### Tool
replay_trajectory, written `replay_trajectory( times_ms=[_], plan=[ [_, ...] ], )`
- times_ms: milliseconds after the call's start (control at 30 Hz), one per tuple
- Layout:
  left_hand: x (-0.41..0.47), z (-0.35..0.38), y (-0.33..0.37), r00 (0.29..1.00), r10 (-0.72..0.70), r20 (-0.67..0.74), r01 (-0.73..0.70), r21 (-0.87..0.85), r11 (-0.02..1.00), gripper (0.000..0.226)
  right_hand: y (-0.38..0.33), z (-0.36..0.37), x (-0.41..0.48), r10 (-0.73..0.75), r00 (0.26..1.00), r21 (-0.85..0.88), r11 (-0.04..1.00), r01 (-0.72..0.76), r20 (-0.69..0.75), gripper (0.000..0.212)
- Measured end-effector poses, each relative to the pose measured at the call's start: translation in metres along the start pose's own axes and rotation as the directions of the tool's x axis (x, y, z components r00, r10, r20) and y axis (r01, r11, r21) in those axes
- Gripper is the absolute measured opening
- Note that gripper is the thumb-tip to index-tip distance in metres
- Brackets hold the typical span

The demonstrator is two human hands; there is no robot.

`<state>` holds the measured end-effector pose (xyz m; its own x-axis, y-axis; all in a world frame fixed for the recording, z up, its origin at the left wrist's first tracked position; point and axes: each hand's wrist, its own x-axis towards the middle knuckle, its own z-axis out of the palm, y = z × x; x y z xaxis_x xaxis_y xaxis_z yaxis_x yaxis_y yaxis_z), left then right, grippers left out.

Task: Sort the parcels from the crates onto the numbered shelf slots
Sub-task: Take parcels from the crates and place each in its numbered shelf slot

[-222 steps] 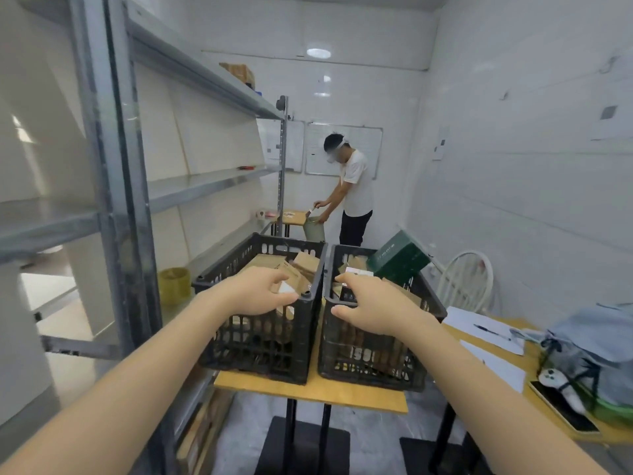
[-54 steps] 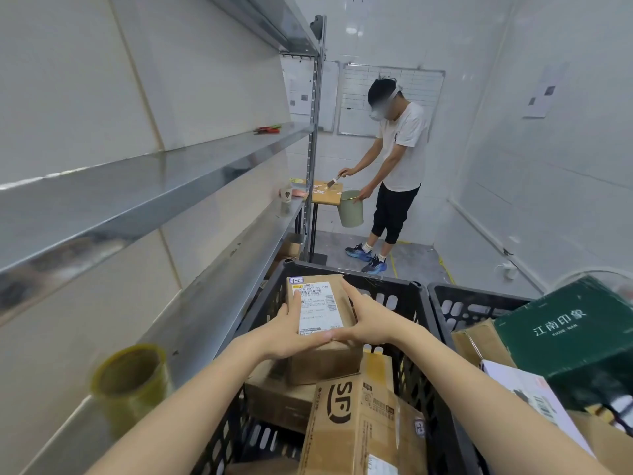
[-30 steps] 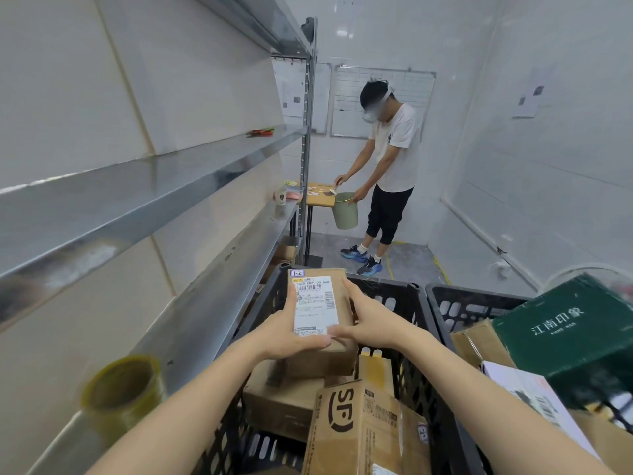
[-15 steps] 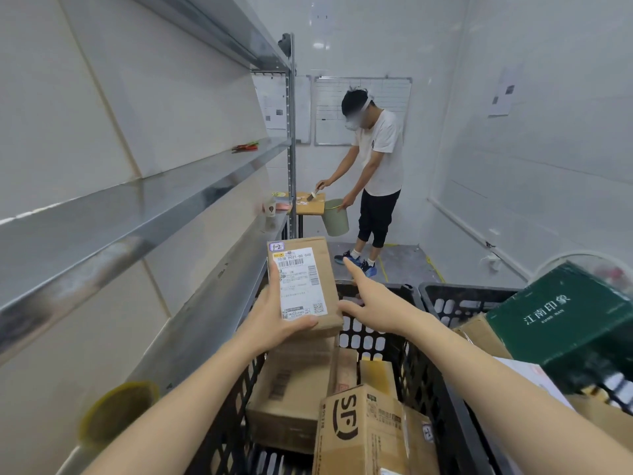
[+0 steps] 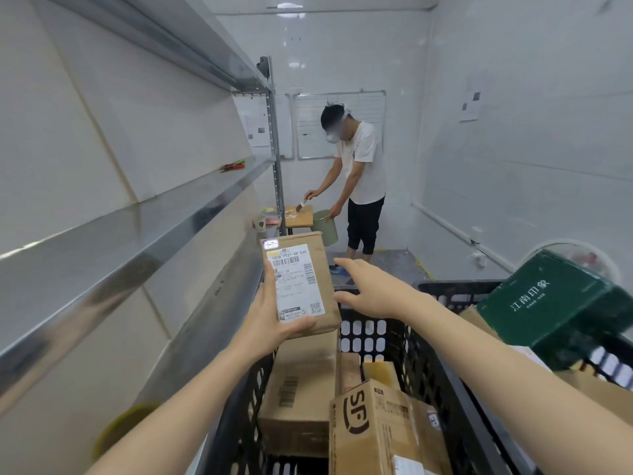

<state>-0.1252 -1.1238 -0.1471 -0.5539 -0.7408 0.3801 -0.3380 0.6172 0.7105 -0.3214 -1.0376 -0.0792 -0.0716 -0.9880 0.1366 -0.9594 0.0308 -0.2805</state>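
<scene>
Left grip point(image 5: 270, 323) is pinching the parcel point(image 5: 301, 286), now lifted above the crate point(image 5: 370, 334) at frame centre, while right grip point(image 5: 370, 296) is letting go, spread, readying shelving.

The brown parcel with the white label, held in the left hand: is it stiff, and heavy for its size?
Probably stiff: the parcel shows flat faces and straight edges while the left hand grips only its lower end. Likely light for its size, since one hand alone holds it up above the crate.
</scene>
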Motion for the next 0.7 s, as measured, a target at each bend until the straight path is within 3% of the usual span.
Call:
replay_trajectory(
  times_ms=[267, 400, 700],
  plan=[
    [-0.016, -0.004, 0.024, 0.999, 0.045, -0.015, -0.043, 0.068, 0.997, 0.129, -0.003, -0.021, -0.029, -0.060, 0.996, -0.127, 0.991, 0.052, -0.060, 0.071],
    [-0.026, -0.001, 0.047, 0.993, 0.066, -0.097, -0.052, 0.138, 0.989, 0.130, 0.004, -0.039, -0.046, -0.129, 0.991, -0.194, 0.974, 0.117, -0.048, 0.071],
    [-0.088, 0.022, 0.116, 0.957, -0.013, -0.288, 0.081, 0.223, 0.971, 0.131, 0.017, -0.073, -0.104, -0.275, 0.961, -0.166, 0.947, 0.273, 0.014, 0.067]
  ],
)
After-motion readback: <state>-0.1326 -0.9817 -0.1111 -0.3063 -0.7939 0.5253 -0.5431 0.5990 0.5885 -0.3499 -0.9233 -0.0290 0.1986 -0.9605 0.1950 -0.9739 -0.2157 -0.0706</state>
